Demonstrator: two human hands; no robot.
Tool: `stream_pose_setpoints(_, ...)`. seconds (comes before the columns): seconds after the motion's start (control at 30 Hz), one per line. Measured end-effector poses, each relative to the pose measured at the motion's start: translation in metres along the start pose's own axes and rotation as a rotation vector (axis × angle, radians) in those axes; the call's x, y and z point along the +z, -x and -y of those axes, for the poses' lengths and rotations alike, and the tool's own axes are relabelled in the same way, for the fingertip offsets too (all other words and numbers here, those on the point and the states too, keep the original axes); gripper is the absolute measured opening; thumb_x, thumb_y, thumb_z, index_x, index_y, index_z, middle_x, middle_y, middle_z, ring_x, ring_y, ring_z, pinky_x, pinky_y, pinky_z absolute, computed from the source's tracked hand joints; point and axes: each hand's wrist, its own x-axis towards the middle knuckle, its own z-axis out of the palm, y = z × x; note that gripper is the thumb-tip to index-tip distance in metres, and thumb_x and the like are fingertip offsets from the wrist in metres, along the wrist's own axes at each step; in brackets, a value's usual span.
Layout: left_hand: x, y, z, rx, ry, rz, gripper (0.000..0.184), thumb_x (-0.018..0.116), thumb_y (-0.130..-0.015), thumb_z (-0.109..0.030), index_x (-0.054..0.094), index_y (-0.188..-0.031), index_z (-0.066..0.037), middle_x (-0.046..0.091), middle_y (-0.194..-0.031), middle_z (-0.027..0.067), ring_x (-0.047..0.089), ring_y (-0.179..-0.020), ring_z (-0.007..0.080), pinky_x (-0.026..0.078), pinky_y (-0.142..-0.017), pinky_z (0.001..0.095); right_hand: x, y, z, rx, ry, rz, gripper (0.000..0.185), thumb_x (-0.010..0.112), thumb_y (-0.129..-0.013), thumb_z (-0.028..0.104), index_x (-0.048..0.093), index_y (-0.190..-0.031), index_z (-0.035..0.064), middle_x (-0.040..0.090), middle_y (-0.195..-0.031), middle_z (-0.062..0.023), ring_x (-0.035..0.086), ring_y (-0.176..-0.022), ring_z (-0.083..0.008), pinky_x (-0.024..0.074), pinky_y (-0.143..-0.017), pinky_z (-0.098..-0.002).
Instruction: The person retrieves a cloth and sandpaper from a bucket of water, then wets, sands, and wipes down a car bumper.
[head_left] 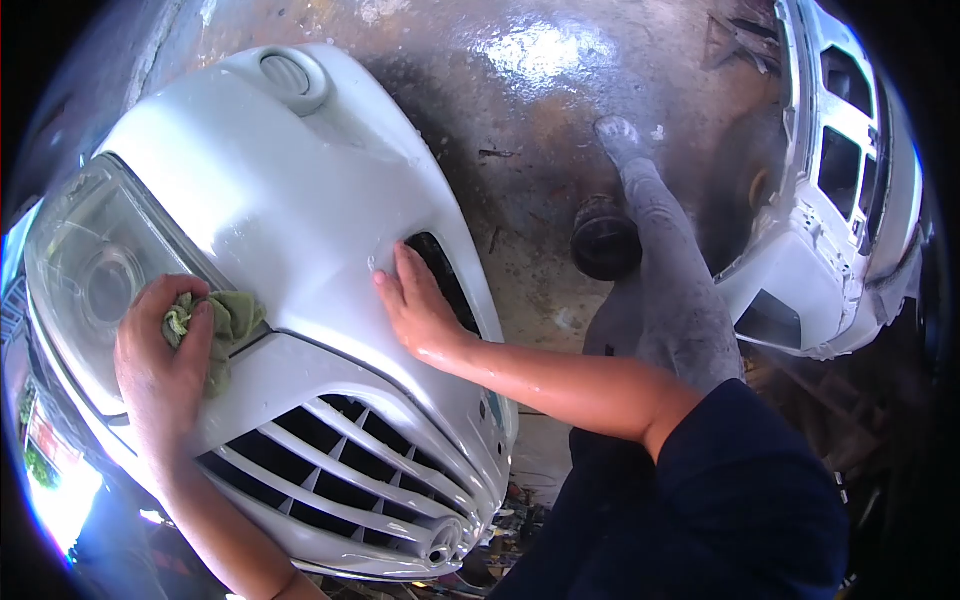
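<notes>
The white front end of a car fills the left and middle of the view, with a clear headlight and a slatted grille. My left hand is closed around a crumpled green cloth at the inner edge of the headlight. Part of the cloth hangs out between thumb and fingers. My right hand lies with outstretched fingers on the white bodywork, beside a dark slot. It holds nothing. Near its fingertips is a small mark on the paint.
Another white bumper with dark openings stands on the right. My grey-trousered leg reaches over the stained floor, beside a round black object. The floor shines wet near the top. Loose scraps lie at the upper right.
</notes>
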Motion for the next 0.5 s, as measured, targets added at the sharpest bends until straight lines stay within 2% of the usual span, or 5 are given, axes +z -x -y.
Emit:
stream_pose_setpoints(0.07, 0.0, 0.001, -0.001, -0.008, -0.003, 0.007, 0.018, 0.065, -0.084, -0.013, 0.068, -0.1, -0.004, 0.069, -0.099, 0.0151, 0.067, -0.098, 0.0326, 0.048, -0.091, 0.0403, -0.008, 0.015, -0.026, -0.098, -0.074, 0.003, 0.062, 0.042, -0.109, 0.037, 0.03, -0.15, -0.0072, 0.035, -0.152, -0.03, 0.038, -0.142, -0.04, 0.0302, -0.118, -0.042)
stream_pose_setpoints(0.1, 0.0, 0.002, -0.002, -0.01, -0.003, 0.006, 0.019, 0.065, -0.084, -0.013, 0.068, -0.1, -0.004, 0.069, -0.099, 0.0152, 0.067, -0.098, 0.0327, 0.048, -0.091, 0.0404, -0.009, 0.025, -0.037, -0.074, -0.09, -0.056, 0.05, 0.047, -0.108, 0.032, 0.041, -0.143, -0.0025, 0.047, -0.141, -0.0223, 0.049, -0.129, -0.0335, 0.0383, -0.11, -0.04)
stream_pose_setpoints(0.33, -0.001, 0.001, 0.003, 0.014, -0.015, 0.009, 0.02, 0.065, -0.084, -0.014, 0.068, -0.101, -0.005, 0.069, -0.101, 0.0154, 0.067, -0.099, 0.0326, 0.048, -0.093, 0.0409, -0.019, 0.096, -0.155, 0.455, -0.323, 0.275, 0.045, 0.044, -0.108, 0.036, 0.06, -0.126, -0.0014, 0.063, -0.124, -0.0189, 0.056, -0.122, -0.0302, 0.0414, -0.105, -0.0376)
stream_pose_setpoints(0.43, -0.001, 0.001, 0.003, -0.026, -0.029, 0.042, 0.022, 0.063, -0.086, -0.013, 0.068, -0.106, -0.005, 0.069, -0.105, 0.0146, 0.067, -0.101, 0.0301, 0.048, -0.096, 0.039, -0.039, 0.048, -0.067, 0.37, -0.416, 0.23, 0.047, 0.042, -0.108, 0.038, 0.059, -0.125, -0.0026, 0.061, -0.12, -0.0134, 0.056, -0.111, -0.0246, 0.0427, -0.101, -0.0371)
stream_pose_setpoints(0.5, 0.0, 0.001, 0.004, -0.03, -0.024, 0.048, 0.022, 0.063, -0.086, -0.014, 0.068, -0.106, -0.006, 0.069, -0.105, 0.0146, 0.067, -0.102, 0.0302, 0.048, -0.097, 0.0392, -0.037, -0.009, -0.038, 0.073, -0.457, 0.165, 0.046, 0.044, -0.107, 0.037, 0.055, -0.124, -0.0043, 0.06, -0.115, -0.012, 0.054, -0.107, -0.021, 0.0438, -0.097, -0.0348)
